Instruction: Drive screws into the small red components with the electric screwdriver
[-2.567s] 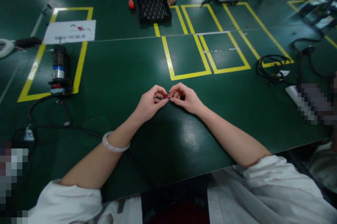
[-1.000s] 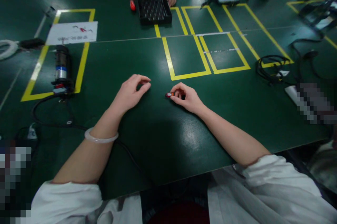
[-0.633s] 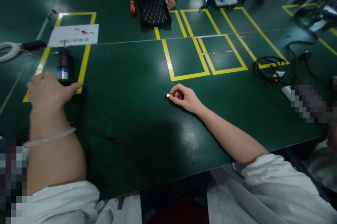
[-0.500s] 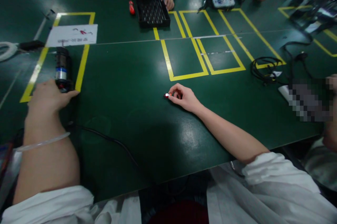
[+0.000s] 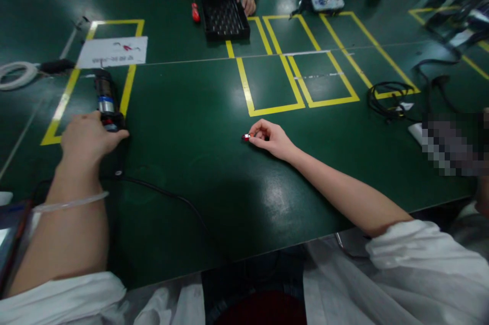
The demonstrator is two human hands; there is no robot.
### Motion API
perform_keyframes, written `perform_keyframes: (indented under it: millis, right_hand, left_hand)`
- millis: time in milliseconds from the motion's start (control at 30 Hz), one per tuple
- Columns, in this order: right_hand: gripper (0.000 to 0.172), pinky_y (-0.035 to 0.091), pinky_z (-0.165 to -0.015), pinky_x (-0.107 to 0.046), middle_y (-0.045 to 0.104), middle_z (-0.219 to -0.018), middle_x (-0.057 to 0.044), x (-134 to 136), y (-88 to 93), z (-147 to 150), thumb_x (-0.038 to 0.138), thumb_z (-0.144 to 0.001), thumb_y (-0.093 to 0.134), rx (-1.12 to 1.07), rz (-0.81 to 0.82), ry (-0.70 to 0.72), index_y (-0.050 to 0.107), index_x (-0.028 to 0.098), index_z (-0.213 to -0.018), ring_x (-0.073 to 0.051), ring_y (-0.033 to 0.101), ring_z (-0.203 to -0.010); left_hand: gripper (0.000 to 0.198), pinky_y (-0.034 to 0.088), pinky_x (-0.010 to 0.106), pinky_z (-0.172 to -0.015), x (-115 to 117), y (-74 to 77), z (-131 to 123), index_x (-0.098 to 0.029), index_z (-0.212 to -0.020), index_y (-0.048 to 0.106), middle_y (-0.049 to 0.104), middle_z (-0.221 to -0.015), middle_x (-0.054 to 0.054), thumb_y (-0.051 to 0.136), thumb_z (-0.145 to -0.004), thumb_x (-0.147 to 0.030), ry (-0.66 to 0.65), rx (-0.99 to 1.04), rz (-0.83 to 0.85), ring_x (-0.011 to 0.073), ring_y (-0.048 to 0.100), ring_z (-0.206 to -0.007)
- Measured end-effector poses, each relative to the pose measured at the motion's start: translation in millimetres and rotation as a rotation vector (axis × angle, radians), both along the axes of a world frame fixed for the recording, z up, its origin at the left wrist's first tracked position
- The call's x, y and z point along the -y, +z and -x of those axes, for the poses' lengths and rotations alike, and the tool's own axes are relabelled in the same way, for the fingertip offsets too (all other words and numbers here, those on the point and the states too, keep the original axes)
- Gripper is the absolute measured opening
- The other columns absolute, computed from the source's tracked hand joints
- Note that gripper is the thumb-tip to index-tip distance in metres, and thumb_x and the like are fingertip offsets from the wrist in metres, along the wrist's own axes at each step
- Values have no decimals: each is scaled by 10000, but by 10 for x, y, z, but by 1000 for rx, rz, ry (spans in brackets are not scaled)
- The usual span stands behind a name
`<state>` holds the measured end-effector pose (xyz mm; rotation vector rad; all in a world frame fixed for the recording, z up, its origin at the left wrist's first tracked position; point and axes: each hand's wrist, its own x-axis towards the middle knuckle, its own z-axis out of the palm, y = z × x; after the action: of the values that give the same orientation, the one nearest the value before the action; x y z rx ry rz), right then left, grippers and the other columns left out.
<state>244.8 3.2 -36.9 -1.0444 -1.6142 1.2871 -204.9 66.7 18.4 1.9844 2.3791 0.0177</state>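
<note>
My left hand (image 5: 89, 136) is at the left of the table, closed around the near end of a black cylindrical tool (image 5: 106, 91) with a silver and blue band. Its thumb sticks out to the right, and its other fingers are partly hidden. The tool points away from me and looks like a corded heat gun, though I cannot be sure. Near the middle of the table, my right hand (image 5: 269, 137) pinches a small red-and-white piece (image 5: 245, 137) between thumb and fingertips. That piece is too small to name.
Yellow tape (image 5: 277, 110) marks rectangles on the green table. Beyond the tool lies a white printed sheet (image 5: 112, 51). A black cord (image 5: 168, 192) crosses near my left arm. Across the table, a person's hands work at a black tray (image 5: 225, 14). Coiled cable (image 5: 385, 101) lies right.
My left hand and the black tool have shifted slightly right on the table. The camera view has moved a little. My right hand keeps its pinch at about the same spot.
</note>
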Motion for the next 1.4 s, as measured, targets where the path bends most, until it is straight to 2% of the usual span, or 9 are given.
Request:
perform_keyframes:
  millis: [100, 200, 333, 467, 700, 867, 1033, 1200, 1400]
  right_hand:
    - [279, 379, -582, -227, 557, -709, 51, 14, -7, -22, 383, -805, 744, 16, -6, 3, 602, 170, -915, -75, 459, -590]
    - [258, 373, -578, -228, 552, -698, 55, 27, -15, -15, 368, -816, 736, 21, -17, -17, 600, 175, -921, -77, 456, -590]
    - [251, 388, -593, -234, 555, -709, 49, 35, -27, -6, 368, -825, 730, -1, -31, -30, 602, 174, -923, -81, 470, -600]
    - [235, 395, -595, -237, 569, -708, 47, 40, -23, -13, 359, -838, 722, 24, -52, -32, 603, 181, -935, -86, 479, -600]
    - [207, 421, -588, -248, 613, -759, 16, 37, -28, -13, 339, -844, 712, 66, -118, -58, 597, 181, -911, -101, 521, -621]
    - [182, 440, -592, -252, 593, -761, 24, 32, -85, -15, 296, -845, 688, 57, -164, -103, 589, 196, -961, -110, 534, -637]
    - [120, 440, -611, -254, 562, -805, 21, 53, -101, -36, 224, -854, 659, 117, -286, -89, 590, 198, -949, -109, 530, -653]
    - [54, 458, -651, -266, 550, -846, 6, 80, -67, -79, 176, -881, 638, 200, -375, -67, 598, 201, -908, -121, 541, -693]
    - [13, 510, -792, -320, 610, -947, -42, 97, -26, -121, 193, -921, 649, 286, -420, -24, 658, 201, -917, -180, 604, -875]
  left_hand:
    - [800, 520, 527, -924, 92, 52, -300, -96, -1264, 536, 539, -1197, 181, 557, -813, -756, 55, -116, 52, 375, 568, -1075]
    - [766, 514, 562, -941, 161, 68, -547, -105, -1294, 524, 534, -1237, 183, 590, -826, -708, -2, -71, 51, 401, 572, -1105]
    - [722, 517, 596, -936, 263, 54, -880, -103, -1326, 507, 543, -1271, 207, 585, -864, -652, -120, -8, 16, 432, 562, -1151]
    - [660, 543, 599, -875, 377, 5, -1286, -115, -1310, 547, 573, -1267, 242, 653, -844, -569, -227, 39, -44, 460, 593, -1129]
    - [650, 544, 497, -812, 596, -151, -2066, -146, -1336, 558, 612, -1221, 227, 734, -807, -479, -474, 141, -185, 425, 612, -1072]
    - [702, 537, 432, -831, 784, -123, -2492, -118, -1411, 520, 627, -1250, 205, 731, -827, -445, -591, 138, -157, 379, 627, -1075]
    - [696, 525, 419, -930, 899, -59, -2625, -93, -1477, 475, 603, -1341, 181, 668, -889, -412, -602, 104, -87, 337, 614, -1147]
    - [725, 529, 418, -920, 911, -61, -2611, -79, -1484, 471, 603, -1339, 179, 678, -893, -446, -606, 98, -82, 331, 616, -1146]
    - [750, 527, 411, -912, 920, -78, -2604, -75, -1498, 458, 594, -1342, 186, 683, -899, -466, -610, 107, -87, 334, 624, -1129]
